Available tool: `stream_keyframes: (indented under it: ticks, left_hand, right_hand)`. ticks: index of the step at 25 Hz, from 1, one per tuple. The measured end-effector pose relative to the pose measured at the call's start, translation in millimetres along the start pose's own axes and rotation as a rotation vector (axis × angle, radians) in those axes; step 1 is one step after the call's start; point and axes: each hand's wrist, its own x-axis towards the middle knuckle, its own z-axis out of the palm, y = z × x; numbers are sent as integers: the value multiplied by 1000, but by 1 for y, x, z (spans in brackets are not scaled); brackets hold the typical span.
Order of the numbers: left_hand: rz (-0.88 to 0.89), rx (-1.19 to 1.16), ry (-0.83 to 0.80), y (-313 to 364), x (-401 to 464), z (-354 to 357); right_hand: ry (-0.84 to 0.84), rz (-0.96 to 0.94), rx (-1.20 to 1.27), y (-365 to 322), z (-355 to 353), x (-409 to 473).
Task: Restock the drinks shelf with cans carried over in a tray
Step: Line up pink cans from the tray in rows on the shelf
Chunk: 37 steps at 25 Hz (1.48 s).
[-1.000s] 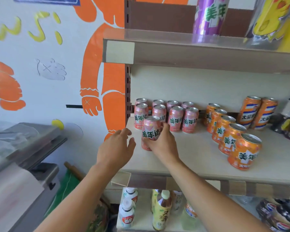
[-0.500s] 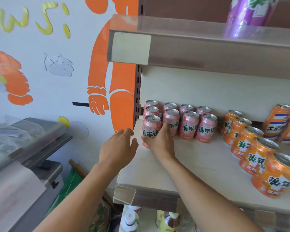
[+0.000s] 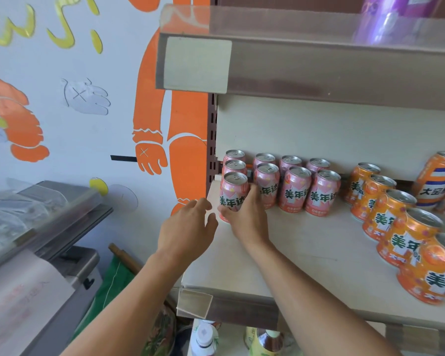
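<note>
Nearest the camera, both forearms reach up from the bottom edge toward the beige shelf (image 3: 306, 253). Left hand (image 3: 188, 228) hovers just off the shelf's left edge, fingers loosely spread and slightly curled, holding nothing, close to the front pink can (image 3: 233, 195) but contact not clear. Right hand (image 3: 247, 217) is wrapped round the lower part of that can, thumb on the left side, fingers round the right, gripping it upright on the shelf at the left front corner. That can stands at the head of the leftmost column, with two more pink cans directly behind it, touching or nearly so. To its right, the other pink cans (image 3: 308, 186) sit in two rows, packed tight. Further right, a diagonal line of orange cans (image 3: 406, 232) runs from the back toward the front edge, well apart from the hands. Behind them at far right, a taller orange can with blue label (image 3: 434, 181). Below the shelf, bottle tops (image 3: 203, 337) show on a lower level. Left of the shelving, a grey machine (image 3: 36, 253) near the wall with orange cartoon mural (image 3: 152, 111). Above, an upper shelf (image 3: 319, 68) with a purple can (image 3: 393, 16), partly cut off.
</note>
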Motion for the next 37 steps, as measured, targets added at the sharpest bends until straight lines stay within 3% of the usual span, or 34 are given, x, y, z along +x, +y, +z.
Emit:
stream_keyframes:
  ticks: [8, 15, 24, 37]
  left_hand:
    - [12, 10, -29, 4, -16, -9]
    - [209, 17, -31, 44, -49, -12]
    - [509, -137, -107, 183, -115, 12]
    - [980, -295, -283, 452, -320, 35]
  right_hand:
    - [-148, 99, -31, -3, -22, -13]
    - [-70, -157, -482, 3, -104, -80]
    - [110, -100, -770, 42, -269, -186]
    - [293, 329, -908, 136, -526, -408]
